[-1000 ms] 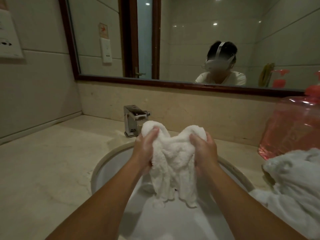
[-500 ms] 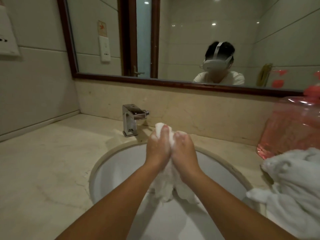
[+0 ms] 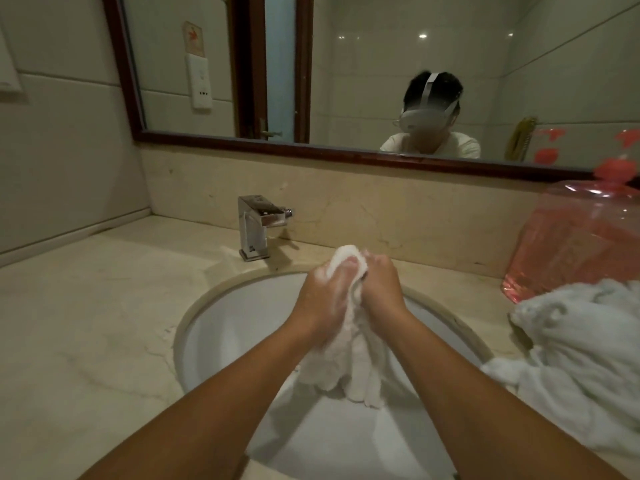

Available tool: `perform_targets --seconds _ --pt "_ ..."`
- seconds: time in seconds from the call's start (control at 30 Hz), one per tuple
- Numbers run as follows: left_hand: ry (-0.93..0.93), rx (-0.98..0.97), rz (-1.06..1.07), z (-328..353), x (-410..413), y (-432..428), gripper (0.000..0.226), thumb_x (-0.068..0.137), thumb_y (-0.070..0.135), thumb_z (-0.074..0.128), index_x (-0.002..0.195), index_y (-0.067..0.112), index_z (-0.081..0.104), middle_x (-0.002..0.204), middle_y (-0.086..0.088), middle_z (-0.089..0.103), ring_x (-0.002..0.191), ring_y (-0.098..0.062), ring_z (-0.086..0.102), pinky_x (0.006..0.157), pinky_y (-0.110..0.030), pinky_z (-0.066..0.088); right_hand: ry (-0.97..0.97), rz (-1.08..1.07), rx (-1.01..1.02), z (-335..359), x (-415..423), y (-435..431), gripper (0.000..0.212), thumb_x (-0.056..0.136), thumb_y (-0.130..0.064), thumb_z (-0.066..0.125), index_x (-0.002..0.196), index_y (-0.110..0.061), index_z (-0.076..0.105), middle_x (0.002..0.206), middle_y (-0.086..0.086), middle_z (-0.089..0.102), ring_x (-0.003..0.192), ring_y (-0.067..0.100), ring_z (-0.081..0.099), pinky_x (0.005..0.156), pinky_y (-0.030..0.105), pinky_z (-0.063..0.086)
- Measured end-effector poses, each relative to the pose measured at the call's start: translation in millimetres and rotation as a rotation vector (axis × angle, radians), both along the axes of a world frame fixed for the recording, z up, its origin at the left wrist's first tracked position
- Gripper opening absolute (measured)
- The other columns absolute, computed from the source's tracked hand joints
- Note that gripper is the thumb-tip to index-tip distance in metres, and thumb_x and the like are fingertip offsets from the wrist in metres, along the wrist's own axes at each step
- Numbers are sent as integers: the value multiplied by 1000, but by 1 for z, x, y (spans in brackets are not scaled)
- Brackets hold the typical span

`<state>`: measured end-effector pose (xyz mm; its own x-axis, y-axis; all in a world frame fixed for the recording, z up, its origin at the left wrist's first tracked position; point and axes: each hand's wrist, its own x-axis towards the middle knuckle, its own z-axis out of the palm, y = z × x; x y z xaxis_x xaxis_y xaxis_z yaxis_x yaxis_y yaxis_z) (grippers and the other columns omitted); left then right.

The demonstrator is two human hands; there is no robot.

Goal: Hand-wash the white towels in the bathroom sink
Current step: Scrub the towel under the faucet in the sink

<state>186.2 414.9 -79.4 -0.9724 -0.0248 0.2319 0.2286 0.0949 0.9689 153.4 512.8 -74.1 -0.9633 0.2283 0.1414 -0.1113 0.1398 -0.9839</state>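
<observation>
A small white towel [image 3: 349,362] is bunched between both my hands above the round white sink [image 3: 221,327]. My left hand [image 3: 322,299] and my right hand [image 3: 382,289] are pressed close together, both gripping the towel's upper part. A fold of cloth sticks out above my knuckles, and the loose lower end hangs down into the basin. A pile of other white towels [image 3: 581,358] lies on the counter at the right, one corner draped over the sink rim.
A chrome faucet [image 3: 258,225] stands behind the sink at the left, no water running. A pink translucent plastic container [image 3: 581,237] sits at the back right. The beige marble counter [image 3: 86,323] spreads left. A framed mirror [image 3: 346,64] hangs above the backsplash.
My hands, spread apart with the towel stretched between them a second ago, have come together and stay pressed over the bunched cloth, lower toward the basin.
</observation>
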Motion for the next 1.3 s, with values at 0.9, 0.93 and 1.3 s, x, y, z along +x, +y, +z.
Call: perform_targets --seconds 0.9,0.93,1.3 --pt "146 -189 76 -14 -47 -49 56 100 66 51 94 14 72 80 -5 73 72 -22 69 74 -45 56 -22 239 -235 -2 0 37 34 86 -31 86 110 -7 78 105 16 80 99 37 77 93 55 62" --pt "156 -180 139 -13 -49 -51 65 97 70 53 99 7 71 83 -10 72 75 -24 69 74 -45 55 -20 206 -110 -6 -3 41 28 87 -27 86 108 -10 80 104 15 81 98 34 77 89 49 63" --pt "187 8 19 -6 -37 -46 73 88 73 58 78 1 66 67 -5 64 62 -22 60 61 -32 47 -26 398 -143 2 17 22 17 102 -27 70 114 -15 72 104 15 80 90 25 79 78 40 63"
